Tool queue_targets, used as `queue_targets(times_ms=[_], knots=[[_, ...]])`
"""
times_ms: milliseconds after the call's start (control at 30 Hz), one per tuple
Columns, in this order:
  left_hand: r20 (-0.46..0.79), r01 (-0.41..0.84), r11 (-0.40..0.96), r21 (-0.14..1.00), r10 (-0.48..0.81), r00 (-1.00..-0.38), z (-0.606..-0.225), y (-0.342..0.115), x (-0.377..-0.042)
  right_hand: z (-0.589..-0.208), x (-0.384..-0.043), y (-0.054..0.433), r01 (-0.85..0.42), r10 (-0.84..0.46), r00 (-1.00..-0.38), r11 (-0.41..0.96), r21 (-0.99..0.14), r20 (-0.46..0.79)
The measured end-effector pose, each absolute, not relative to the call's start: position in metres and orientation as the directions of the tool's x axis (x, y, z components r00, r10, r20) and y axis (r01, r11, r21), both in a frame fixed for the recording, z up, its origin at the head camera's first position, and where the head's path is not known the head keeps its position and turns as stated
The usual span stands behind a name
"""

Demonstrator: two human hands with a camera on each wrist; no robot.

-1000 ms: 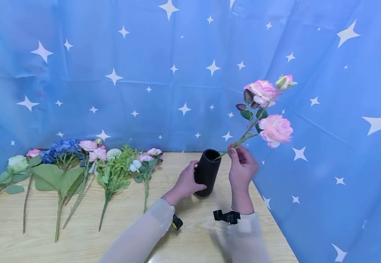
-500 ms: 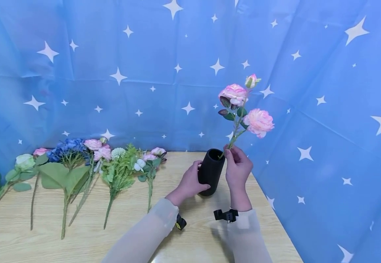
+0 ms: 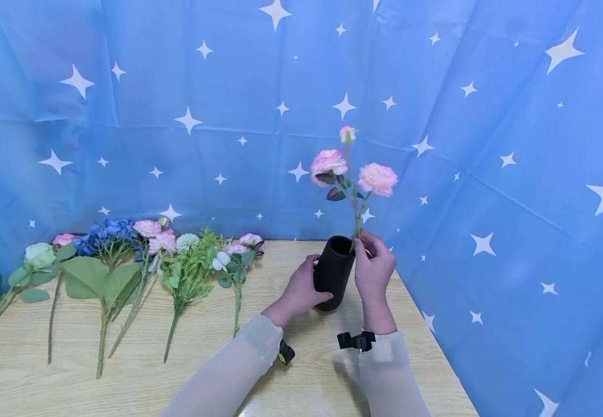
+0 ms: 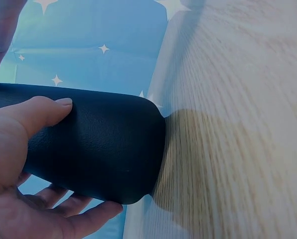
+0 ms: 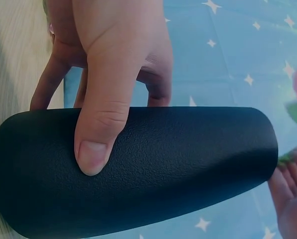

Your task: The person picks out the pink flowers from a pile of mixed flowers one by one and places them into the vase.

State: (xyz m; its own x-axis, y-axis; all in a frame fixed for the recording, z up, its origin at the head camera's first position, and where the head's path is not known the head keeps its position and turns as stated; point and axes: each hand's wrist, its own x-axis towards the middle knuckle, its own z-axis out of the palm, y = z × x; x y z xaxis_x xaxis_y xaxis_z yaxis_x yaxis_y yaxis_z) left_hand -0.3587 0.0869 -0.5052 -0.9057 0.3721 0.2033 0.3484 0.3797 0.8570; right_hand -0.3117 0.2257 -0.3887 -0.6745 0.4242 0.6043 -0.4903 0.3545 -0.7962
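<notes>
Pink-and-white petals, fabric by the look of them, are crowning a slender green artificial-looking rose stem (image 3: 355, 202) with two full blooms and a bud, rising toward one o'clock from the matte black tapering vase (image 3: 333, 278). At three o'clock of the vase mouth, the right hand (image 3: 376, 269) is pinching the stem low down between thumb and fingers. The stem's lower end is meeting the rim around two o'clock; how far inside it is reaching, I cannot tell. From nine o'clock the left hand (image 3: 300, 289) is gripping the vase, its thumb lying across the near side and its fingers wrapping behind.

In my judgement the stem is weighing little, being wiry and springy yet top-heavy, so a low pinch is leaving it prone to twisting. Its bare stalk is offering the best hold, since the petals are looking soft and easily crushed. Fine graining on the vase is suggesting decent friction, the broad lower body giving the surest grip.

Toward nine o'clock from the vase, mixed artificial-looking flowers (image 3: 189, 275) are lying on the pale wood-grain table (image 3: 15, 379).
</notes>
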Motion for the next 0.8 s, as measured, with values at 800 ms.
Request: queue_targets(times_ms=[800], knots=[[0.194,0.340,0.387,0.857,0.368,-0.909,-0.5081,0.0870,-0.3617,-0.3929,-0.3170,0.2249,-0.486,0.444,-0.685,0.313,-0.816,0.578]])
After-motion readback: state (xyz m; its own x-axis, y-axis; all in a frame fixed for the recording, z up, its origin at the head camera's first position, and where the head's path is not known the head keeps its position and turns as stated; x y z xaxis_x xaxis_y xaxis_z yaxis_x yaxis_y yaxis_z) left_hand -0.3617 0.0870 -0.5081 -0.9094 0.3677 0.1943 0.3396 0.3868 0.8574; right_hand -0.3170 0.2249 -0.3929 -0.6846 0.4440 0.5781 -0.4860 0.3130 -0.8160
